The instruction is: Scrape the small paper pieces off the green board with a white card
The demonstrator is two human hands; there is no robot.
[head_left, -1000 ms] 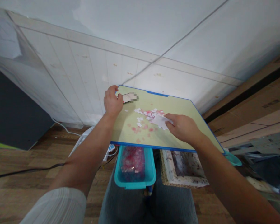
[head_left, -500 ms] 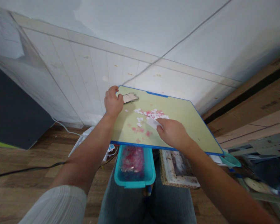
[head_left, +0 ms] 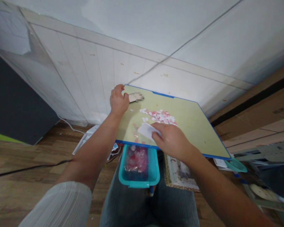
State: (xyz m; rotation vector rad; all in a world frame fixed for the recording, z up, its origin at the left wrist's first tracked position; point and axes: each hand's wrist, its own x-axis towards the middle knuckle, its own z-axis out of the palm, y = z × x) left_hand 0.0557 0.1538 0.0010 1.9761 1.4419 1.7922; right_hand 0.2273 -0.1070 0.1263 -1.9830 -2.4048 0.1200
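Note:
My right hand (head_left: 169, 137) pinches a white card (head_left: 146, 130) between thumb and fingers. The card is low over the near part of a pale yellow board (head_left: 191, 126) with a blue rim; I cannot tell whether it touches. Faint pink pieces (head_left: 135, 126) show beside the card's left end. Beyond it lies a pile of small white and pink pieces (head_left: 164, 117), with a few white ones apart to its left. My left hand (head_left: 119, 101) is closed at the board's far left corner, its thumb by a flat pale object (head_left: 133, 97), partly blurred out.
Below the board's near edge, a turquoise tub (head_left: 139, 183) holds pink material under clear plastic. A framed board-like object (head_left: 177, 179) lies to its right. Cardboard boxes (head_left: 257, 116) stand at the right, and a white wall (head_left: 104, 66) rises behind. A black cable (head_left: 38, 168) crosses at left.
My right hand has drawn the card from the pile toward the near edge and slightly left, over the pink pieces there. My left hand stays at the corner. The view has shifted slightly.

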